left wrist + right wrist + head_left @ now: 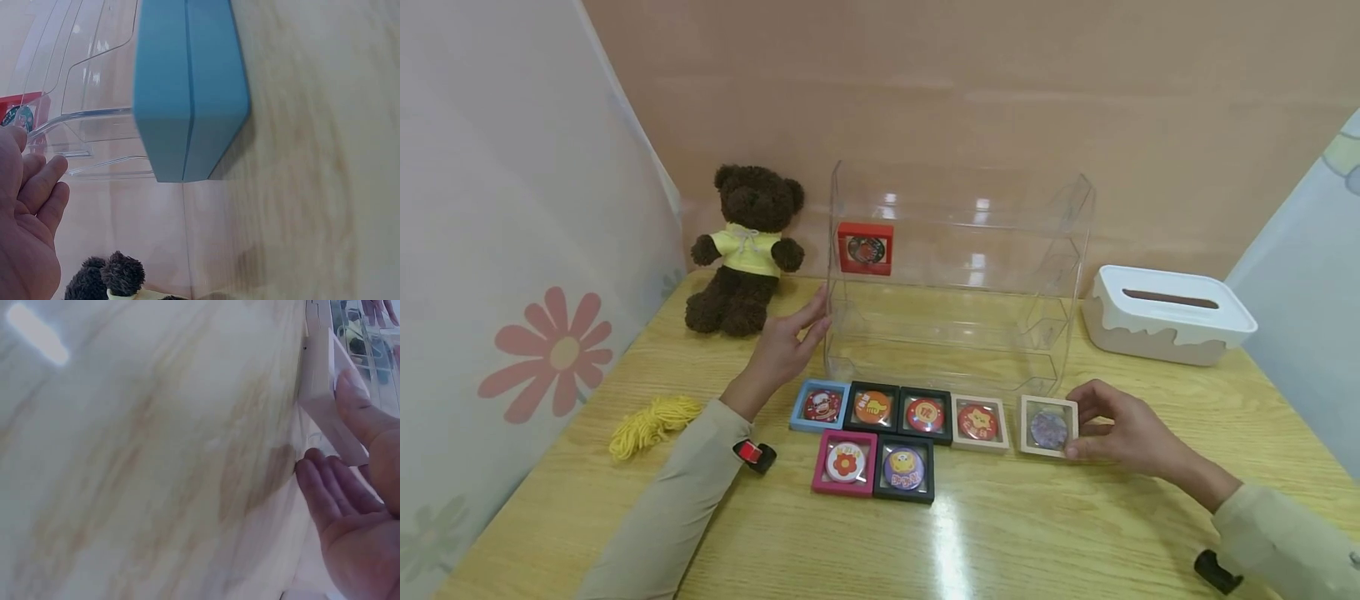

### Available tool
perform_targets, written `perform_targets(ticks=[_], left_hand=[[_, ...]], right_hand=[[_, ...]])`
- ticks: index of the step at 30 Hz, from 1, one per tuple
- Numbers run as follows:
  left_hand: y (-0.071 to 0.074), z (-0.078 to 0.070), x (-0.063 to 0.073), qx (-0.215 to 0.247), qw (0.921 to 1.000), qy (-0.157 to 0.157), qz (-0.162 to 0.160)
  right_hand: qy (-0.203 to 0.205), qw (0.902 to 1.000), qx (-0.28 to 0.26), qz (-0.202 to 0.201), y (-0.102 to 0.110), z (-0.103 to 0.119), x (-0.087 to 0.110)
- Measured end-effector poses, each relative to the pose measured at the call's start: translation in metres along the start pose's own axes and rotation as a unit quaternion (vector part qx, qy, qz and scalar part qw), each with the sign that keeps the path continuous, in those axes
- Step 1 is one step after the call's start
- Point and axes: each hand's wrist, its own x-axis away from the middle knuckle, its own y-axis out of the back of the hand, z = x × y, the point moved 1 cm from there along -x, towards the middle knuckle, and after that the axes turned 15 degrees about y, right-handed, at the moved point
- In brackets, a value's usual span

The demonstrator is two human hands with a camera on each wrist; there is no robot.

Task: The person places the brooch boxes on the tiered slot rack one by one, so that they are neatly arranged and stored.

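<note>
My right hand holds a beige square display frame with a purple-grey round badge by its right side. In the right wrist view the thumb lies on the face of this frame. My left hand, fingers fairly straight, touches the left side of the clear plastic tiered rack. A red frame with a dark badge stands on an upper tier of that rack. In front of it lie a light blue frame, several black and beige ones, and a pink frame, each with a round badge.
A brown teddy bear in a yellow top sits left of the rack. Yellow cord lies bundled by the left forearm. At the right back stands a white tissue box. Printed cloth hangs along both sides.
</note>
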Motion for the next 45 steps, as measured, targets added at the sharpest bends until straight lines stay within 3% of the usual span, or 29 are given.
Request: perform_targets(ticks=[7, 13, 26, 45], left_hand=[[-0.001, 0.002, 0.001, -0.002, 1.0, -0.002, -0.004], [0.0, 0.001, 0.001, 0.001, 0.9999, -0.01, -0.008], [0.0, 0.0, 0.001, 0.003, 0.9999, -0.009, -0.006], [0.001, -0.002, 0.0, 0.003, 0.9999, -0.013, -0.007]], right_hand=[[0.047, 0.9972, 0.045, -0.037, 0.002, -0.003, 0.001], [0.025, 0.9986, -0.005, -0.046, 0.006, -0.001, -0.003], [0.033, 0.9979, 0.013, -0.054, 0.011, 0.001, -0.005], [0.012, 0.9922, 0.016, -0.123, 0.03, 0.014, -0.022]])
